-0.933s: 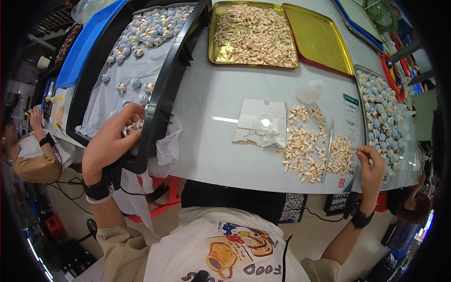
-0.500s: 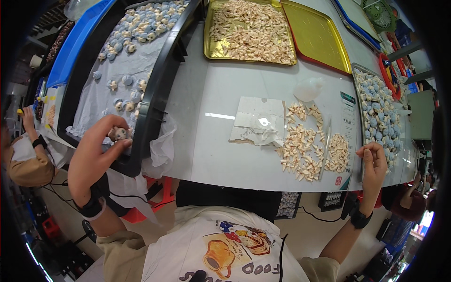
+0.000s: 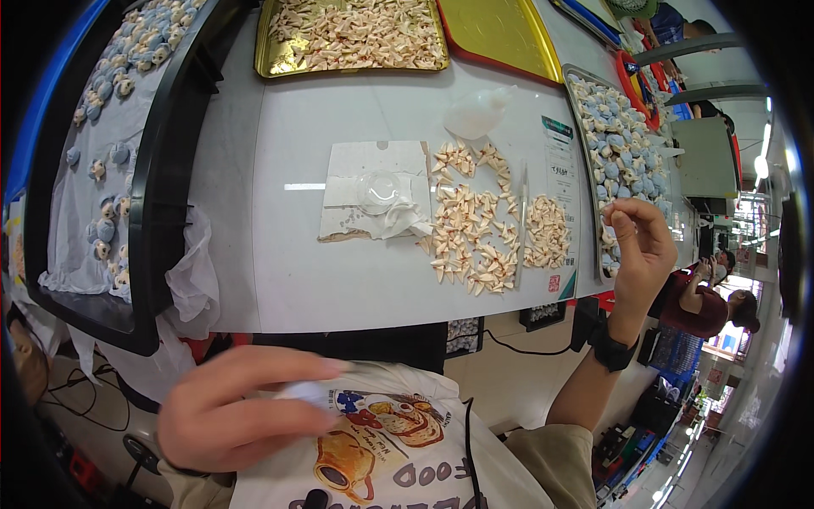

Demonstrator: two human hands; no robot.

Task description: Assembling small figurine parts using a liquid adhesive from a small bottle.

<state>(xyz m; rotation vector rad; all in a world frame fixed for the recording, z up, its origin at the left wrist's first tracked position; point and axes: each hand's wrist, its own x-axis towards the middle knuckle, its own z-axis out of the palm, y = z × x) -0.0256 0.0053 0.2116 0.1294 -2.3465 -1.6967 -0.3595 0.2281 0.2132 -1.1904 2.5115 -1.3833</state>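
Observation:
My left hand point(image 3: 246, 411) is over my lap in front of the table edge, smeared by motion. Between its thumb and fingers is a small pale blue doll head point(image 3: 305, 394), too blurred to show detail. My right hand point(image 3: 640, 242) is raised at the near end of the metal tray point(image 3: 587, 161), fingertips pinched together; whatever they hold is too small to make out. Several blue-and-cream doll heads point(image 3: 623, 140) fill that tray. Left of it, small cream pointed pieces point(image 3: 465, 225) lie in rows, with a pile of similar pieces point(image 3: 547, 233) beyond a thin rod point(image 3: 522, 212).
A black tray point(image 3: 161, 195) lined with white paper holds more heads at left. A gold tray point(image 3: 348, 72) of pointed pieces and another gold tray point(image 3: 500, 34) stand at the back. A soft white bottle point(image 3: 476, 114) and cardboard point(image 3: 348, 174) with a clear round dish point(image 3: 379, 192) lie mid-table.
My left hand has left the black tray and come right and toward my body with the small head. The view has turned right; my right hand stays pinched by the metal tray.

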